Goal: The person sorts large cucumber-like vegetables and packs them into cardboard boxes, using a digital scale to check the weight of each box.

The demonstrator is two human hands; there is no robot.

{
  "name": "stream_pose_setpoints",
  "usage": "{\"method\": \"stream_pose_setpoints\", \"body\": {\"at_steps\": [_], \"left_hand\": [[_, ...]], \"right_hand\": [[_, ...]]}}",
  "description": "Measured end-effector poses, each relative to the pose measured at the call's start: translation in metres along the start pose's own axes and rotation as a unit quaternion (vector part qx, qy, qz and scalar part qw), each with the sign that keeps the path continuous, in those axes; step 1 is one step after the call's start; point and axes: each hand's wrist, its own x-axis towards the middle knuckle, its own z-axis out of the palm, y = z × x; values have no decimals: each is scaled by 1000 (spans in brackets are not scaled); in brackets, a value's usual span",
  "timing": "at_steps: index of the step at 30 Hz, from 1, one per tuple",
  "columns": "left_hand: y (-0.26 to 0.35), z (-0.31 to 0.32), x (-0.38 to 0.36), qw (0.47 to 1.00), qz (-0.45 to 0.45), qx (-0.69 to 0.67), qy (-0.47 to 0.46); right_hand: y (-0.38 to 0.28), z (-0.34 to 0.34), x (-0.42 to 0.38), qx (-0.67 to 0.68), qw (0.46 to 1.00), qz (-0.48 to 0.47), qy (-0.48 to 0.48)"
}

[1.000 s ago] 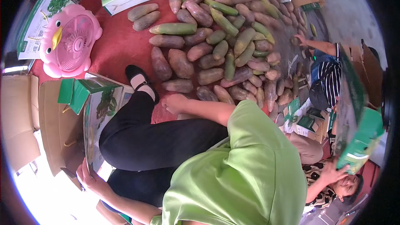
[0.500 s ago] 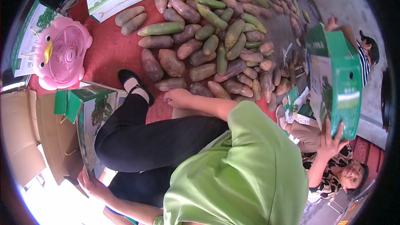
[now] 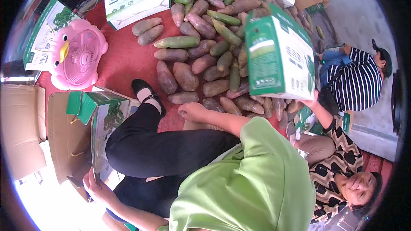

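My left hand (image 3: 99, 189) grips the lower edge of a green and white printed carton (image 3: 104, 134), which stands open beside my bent leg. My right hand (image 3: 192, 112) is closed above a tan surface near my knee; whatever its fingers may hold is hidden. Just beyond it, a large spread of green and purple-brown radish-like vegetables (image 3: 185, 76) covers the red floor mat (image 3: 122, 55). A co-worker's hand (image 3: 311, 102) holds another green and white carton (image 3: 280, 55) over the right part of the spread.
A pink duck-faced basket (image 3: 81, 55) sits at left, beside a printed carton (image 3: 43, 45). Another carton (image 3: 139, 2) lies at the back. At right are a person in stripes (image 3: 355, 79) and one in a patterned top (image 3: 338, 171). Brown cardboard flaps (image 3: 21, 132) stand at far left.
The co-worker's carton has moved left over the vegetables. The striped person shows more fully. The mat and its items have shifted slightly right in view. Both my hands keep their poses.
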Motion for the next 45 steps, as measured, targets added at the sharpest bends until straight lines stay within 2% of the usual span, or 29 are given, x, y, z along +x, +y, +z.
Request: {"method": "stream_pose_setpoints", "body": {"at_steps": [4, 6, 8, 10, 16, 25, 29, 31, 32, 34, 35, 37, 38, 41, 45], "left_hand": [[-4, 1, 0, 1000, 0, -5, 0], [-5, 0, -2, 1000, -6, -8, 4], [2, -2, 1, 999, 28, 9, 14], [2, -2, 0, 1000, 23, -1, 13], [-2, -2, -2, 999, 31, -5, 9], [5, -1, -1, 1000, 16, 23, 14], [-3, 3, -3, 999, 5, 33, 5], [-6, 5, -3, 1000, 7, 21, 2], [-5, 5, -4, 999, 7, 32, 4], [-4, 6, -4, 999, 10, 44, 3], [-4, 7, -4, 999, 12, 30, 11], [-1, 5, -5, 1000, 15, 19, 16], [-1, 5, -4, 999, 24, 29, 20], [-1, 4, -5, 998, 32, 48, 25], [-11, 9, -7, 997, 33, 57, 28]], "right_hand": [[2, -10, -11, 18, 1000, 12, 4], [10, -9, -14, 60, 997, -8, 40], [11, -14, -19, 45, 998, 7, 35], [11, -14, -24, 35, 999, 30, 24], [22, -3, -27, 32, 998, 6, 46], [43, -27, -23, 17, 993, 85, 83], [63, -54, -13, -23, 986, 81, 146], [60, -78, -10, -160, 962, 94, 202], [58, -89, -8, -158, 962, 96, 201], [59, -109, -6, -253, 928, 103, 252], [69, -113, -2, -252, 929, 106, 250], [94, -116, 2, -388, 879, 102, 257], [104, -117, -1, -427, 872, 110, 213], [122, -117, -32, -487, 846, 105, 189], [118, -120, -96, -421, 863, 173, 220]]}}
